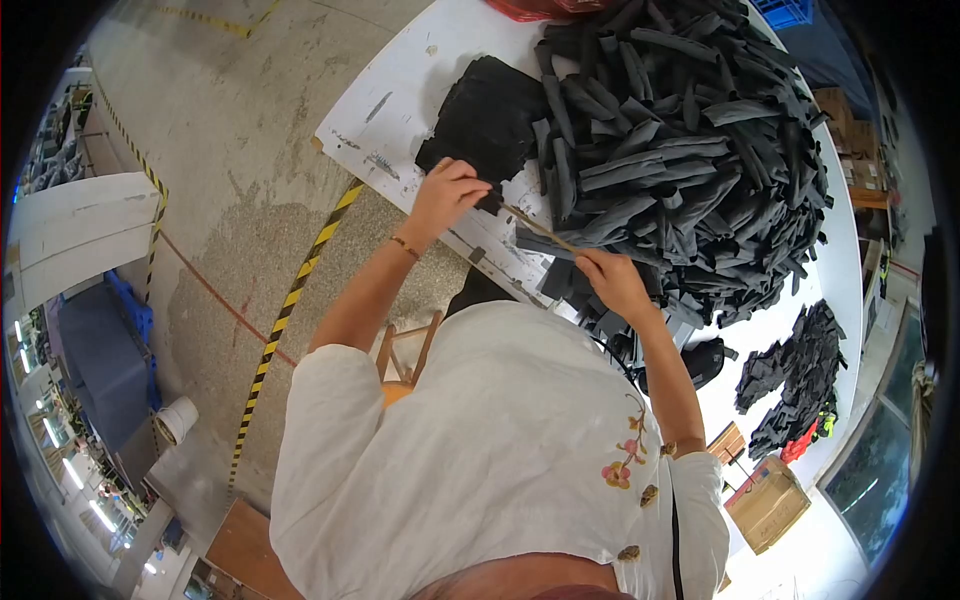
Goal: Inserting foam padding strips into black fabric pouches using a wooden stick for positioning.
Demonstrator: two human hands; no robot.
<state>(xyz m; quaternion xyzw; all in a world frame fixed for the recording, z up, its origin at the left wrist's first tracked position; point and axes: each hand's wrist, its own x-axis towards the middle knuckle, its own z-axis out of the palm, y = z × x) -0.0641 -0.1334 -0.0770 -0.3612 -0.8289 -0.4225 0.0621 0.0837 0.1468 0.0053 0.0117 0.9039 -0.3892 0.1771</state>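
My right hand (615, 283) is closed around one end of a thin brown stick (541, 228), which slants across the table edge toward my left hand. My left hand (447, 198) has its fingers pinched on a small black piece (490, 203) at the stick's far end; this looks like fabric, partly hidden by the fingers. Just beyond the left hand lies a flat stack of black fabric pieces (488, 110). To the right rises a big heap of black, rolled or folded strips (670, 150), some close to my right hand.
The white table (375, 95) curves around me, with a smaller pile of black pieces (797, 375) at the right. A dark machine-like object (700, 365) sits beside my right forearm. Beneath are a wooden stool (408, 352) and yellow-black floor tape (290, 295). A cardboard box (768, 507) stands lower right.
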